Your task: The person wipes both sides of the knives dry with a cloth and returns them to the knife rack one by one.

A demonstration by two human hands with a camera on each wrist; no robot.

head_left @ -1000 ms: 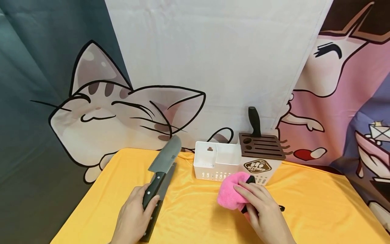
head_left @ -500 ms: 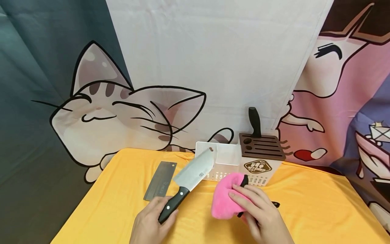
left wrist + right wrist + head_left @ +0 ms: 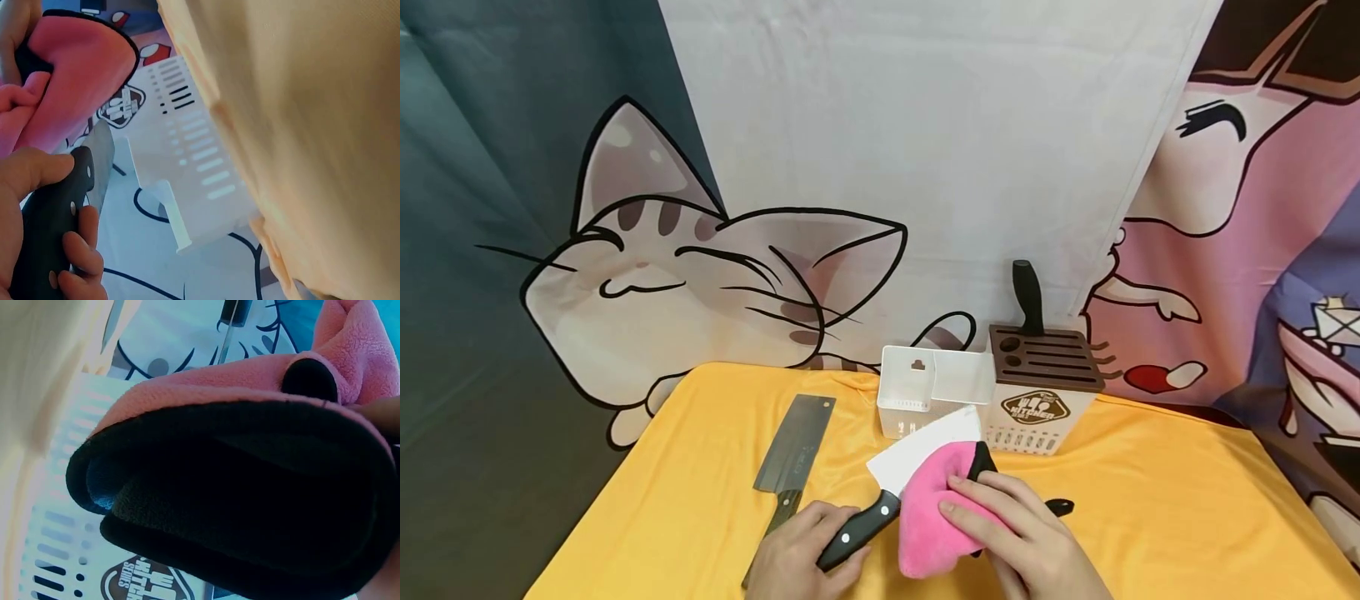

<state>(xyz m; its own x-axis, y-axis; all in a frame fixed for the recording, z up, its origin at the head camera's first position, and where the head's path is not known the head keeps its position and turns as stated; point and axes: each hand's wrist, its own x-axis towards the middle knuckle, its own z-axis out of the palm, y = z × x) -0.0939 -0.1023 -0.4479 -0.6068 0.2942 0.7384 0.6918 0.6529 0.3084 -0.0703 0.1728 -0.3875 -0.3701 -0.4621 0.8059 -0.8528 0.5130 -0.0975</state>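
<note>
My left hand (image 3: 805, 554) grips the black riveted handle of a kitchen knife (image 3: 861, 529), its broad blade pointing up and to the right. My right hand (image 3: 1037, 533) holds a bunched pink plush cloth (image 3: 936, 517) with black edging, fingers spread over its top. In the head view the cloth overlaps the lower part of the blade near the handle. The right wrist view shows the pink cloth (image 3: 187, 390) folded over, its black-edged opening facing the camera. A second knife, a cleaver (image 3: 797, 446), lies flat on the yellow cloth, its handle partly behind my left hand.
A white knife holder (image 3: 1026, 417) with a brown slotted top stands at the back, one black handle (image 3: 1028, 296) sticking up from it. White open compartments (image 3: 936, 379) adjoin its left side. Yellow fabric (image 3: 1180, 508) covers the table; printed curtains hang behind.
My left hand has moved right with the knife, away from the cleaver on the table, bringing the blade to the pink cloth. My right hand has shifted left and slightly nearer with the cloth.
</note>
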